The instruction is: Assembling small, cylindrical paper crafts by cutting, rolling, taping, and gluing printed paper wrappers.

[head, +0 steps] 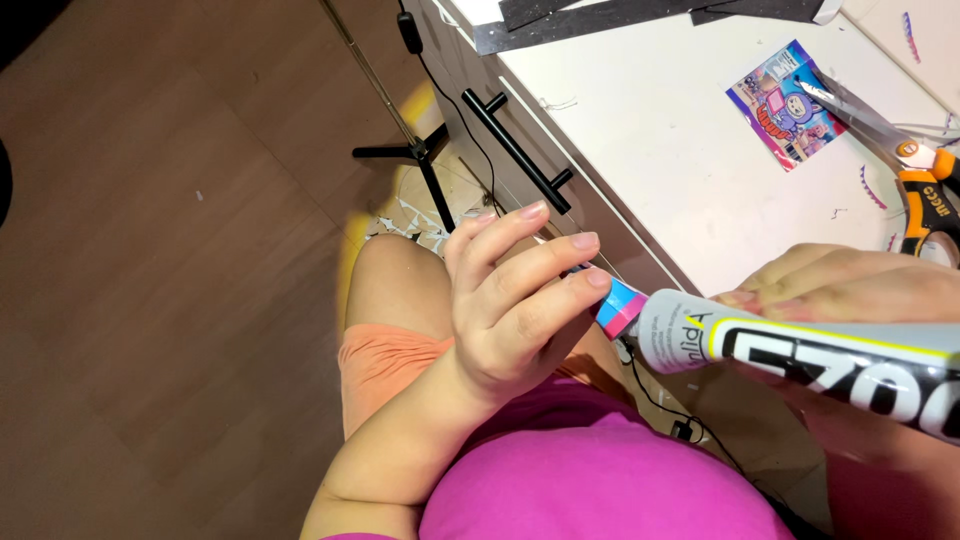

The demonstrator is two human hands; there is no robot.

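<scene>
We pinched a small pink-and-blue piece (620,306) in the fingertips of our left hand (510,310), fingers curled shut on it; our right hand (850,285) at three o'clock was closed around a grey glue tube (800,355), its tip touching that piece; gluing looked under way, not finished, by our judgement; how much glue the tube held we could not tell; on the white table (680,160) at one o'clock lay a colourful printed card (785,105) and orange-handled scissors (925,190), untouched.
</scene>
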